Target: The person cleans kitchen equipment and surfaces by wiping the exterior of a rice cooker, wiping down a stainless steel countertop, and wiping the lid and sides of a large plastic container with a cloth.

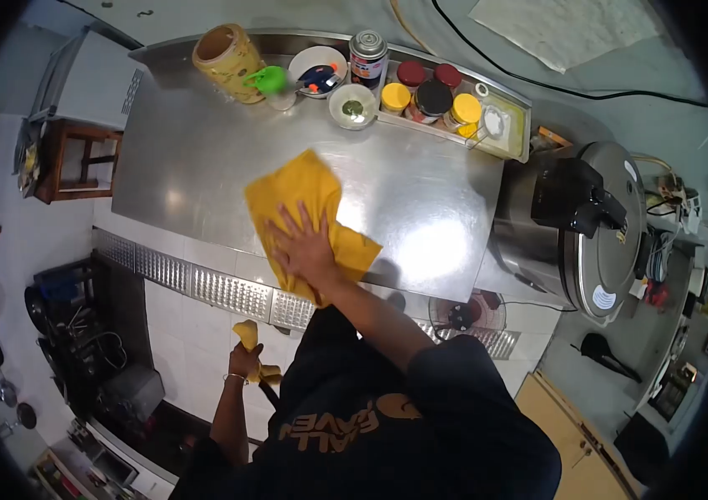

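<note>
My right hand (308, 254) lies flat with its fingers spread on a yellow cloth (304, 187). The cloth is partly bunched and rests on a shiny steel table (195, 167), its near part hanging at the front edge. Down by my left side, away from the table, my left hand (246, 361) is closed round a second yellow cloth (246, 335), which sticks out above and below the fist.
Along the table's back stand a patterned yellow pot (231, 65), a green-topped container (271, 81), bowls (352, 107), a can (368, 58) and a tray (514, 142) of lidded jars. A large steel cooker (571, 225) stands right; a wooden stool (79, 162) stands left.
</note>
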`<state>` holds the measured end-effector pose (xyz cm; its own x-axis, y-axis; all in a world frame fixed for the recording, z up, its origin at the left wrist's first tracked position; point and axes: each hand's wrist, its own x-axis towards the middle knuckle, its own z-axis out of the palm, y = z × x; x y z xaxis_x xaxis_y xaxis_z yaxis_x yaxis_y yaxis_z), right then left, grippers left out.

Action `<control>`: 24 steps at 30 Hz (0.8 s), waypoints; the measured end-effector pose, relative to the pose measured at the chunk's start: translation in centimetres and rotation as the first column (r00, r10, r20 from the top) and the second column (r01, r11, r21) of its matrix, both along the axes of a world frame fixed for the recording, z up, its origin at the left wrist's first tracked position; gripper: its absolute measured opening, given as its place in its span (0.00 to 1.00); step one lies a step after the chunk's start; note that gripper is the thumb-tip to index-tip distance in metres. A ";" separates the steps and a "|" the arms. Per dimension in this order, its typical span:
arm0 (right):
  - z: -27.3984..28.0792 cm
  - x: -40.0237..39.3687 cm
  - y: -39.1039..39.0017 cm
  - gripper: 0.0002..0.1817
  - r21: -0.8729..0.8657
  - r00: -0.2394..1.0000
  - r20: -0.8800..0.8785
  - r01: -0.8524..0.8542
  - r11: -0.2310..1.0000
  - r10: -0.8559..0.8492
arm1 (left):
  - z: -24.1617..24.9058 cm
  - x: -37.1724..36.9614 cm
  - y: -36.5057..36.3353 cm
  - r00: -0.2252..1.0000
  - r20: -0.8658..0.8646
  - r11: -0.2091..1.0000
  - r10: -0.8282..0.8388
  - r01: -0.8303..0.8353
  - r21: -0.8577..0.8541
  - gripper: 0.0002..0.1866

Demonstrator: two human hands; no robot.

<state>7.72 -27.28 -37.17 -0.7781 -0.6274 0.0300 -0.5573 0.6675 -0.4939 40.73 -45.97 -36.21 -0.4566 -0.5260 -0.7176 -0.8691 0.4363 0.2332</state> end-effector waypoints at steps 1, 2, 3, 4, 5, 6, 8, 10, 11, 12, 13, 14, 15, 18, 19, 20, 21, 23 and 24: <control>0.2 1.7 0.9 0.34 -0.105 0.998 0.026 -0.051 0.993 0.054 | -0.5 0.2 -0.4 0.998 0.041 0.999 -0.043 0.042 0.022 0.25; -0.6 2.3 3.5 0.34 -0.187 0.991 0.103 -0.070 0.980 0.090 | -1.1 0.7 -1.0 0.998 0.043 0.999 -0.043 0.042 0.028 0.25; -1.0 2.8 7.2 0.35 -0.143 0.997 0.077 -0.009 0.990 0.020 | -2.0 1.6 -1.4 0.999 0.051 1.000 0.009 -0.010 0.014 0.26; -1.1 2.7 11.3 0.36 -0.098 0.998 0.049 0.049 0.994 -0.044 | -2.6 2.9 -1.4 0.996 0.061 0.998 0.065 -0.066 0.003 0.27; -0.5 1.5 14.6 0.37 0.068 0.990 -0.050 0.131 0.989 -0.128 | -2.9 3.9 -1.1 0.990 0.066 0.992 0.123 -0.123 -0.010 0.28; 0.0 0.3 17.9 0.38 0.241 0.970 -0.156 0.220 0.945 -0.186 | -3.0 4.6 -0.5 0.989 0.061 0.991 0.135 -0.135 -0.005 0.28; 1.1 -2.1 21.8 0.41 0.358 0.906 -0.252 0.415 0.836 -0.341 | -3.0 5.7 0.2 0.975 0.206 0.995 0.086 -0.093 0.025 0.28; 0.4 -4.1 19.8 0.41 0.302 0.860 -0.238 0.507 0.807 -0.451 | -2.4 7.2 1.3 0.959 0.271 0.996 0.081 -0.089 0.020 0.28; 0.1 -5.9 15.9 0.42 0.387 0.777 -0.259 0.627 0.675 -0.573 | -2.0 7.5 2.0 0.969 0.223 0.993 0.109 -0.117 0.023 0.28; -0.2 -7.3 12.1 0.43 0.465 0.676 -0.289 0.718 0.518 -0.678 | -2.0 7.3 2.8 0.975 0.176 0.989 0.136 -0.142 0.026 0.29; -0.5 -7.5 8.4 0.43 0.458 0.681 -0.273 0.713 0.531 -0.679 | -2.1 6.9 3.7 0.973 0.178 0.989 0.145 -0.149 0.007 0.29; -0.9 -6.4 4.5 0.43 0.380 0.795 -0.232 0.605 0.700 -0.561 | -2.0 6.8 4.4 0.971 0.200 0.990 0.131 -0.138 0.022 0.29; -1.0 -4.9 0.8 0.44 0.287 0.881 -0.204 0.471 0.834 -0.427 | -1.4 6.9 4.8 0.968 0.227 0.992 0.112 -0.123 0.038 0.29; -3.0 -0.1 -4.5 0.43 0.152 0.888 -0.437 0.226 0.962 -0.139 | -0.4 5.2 5.1 0.982 0.186 0.992 0.029 -0.051 0.115 0.28; -3.2 1.4 -4.7 0.43 0.146 0.854 -0.512 0.197 0.969 -0.096 | -0.6 4.9 4.3 0.981 0.192 0.993 0.032 -0.054 0.107 0.28; -1.0 2.0 -2.1 0.40 0.124 0.969 -0.247 0.009 0.992 0.022 | -1.4 5.0 3.4 0.984 0.170 0.995 0.058 -0.071 0.075 0.28; 0.4 2.7 1.0 0.37 0.054 0.984 0.032 -0.176 0.983 0.174 | -2.3 5.7 2.9 0.985 0.148 0.994 0.091 -0.099 0.048 0.29; -1.2 3.1 9.4 0.36 -0.049 0.992 0.031 -0.121 0.991 0.123 | -2.2 7.8 2.3 0.981 0.131 0.988 0.145 -0.150 0.024 0.29; -1.9 2.4 12.9 0.35 -0.158 0.999 0.017 -0.044 0.986 0.048 | -2.4 8.1 1.7 0.973 0.154 0.985 0.173 -0.173 -0.018 0.29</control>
<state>10.10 -14.41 -39.12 -0.7501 -0.6512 0.1154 -0.5739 0.5541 -0.6030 48.86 -44.27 -38.60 -0.2419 -0.5906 -0.7699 -0.9568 0.2769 0.0883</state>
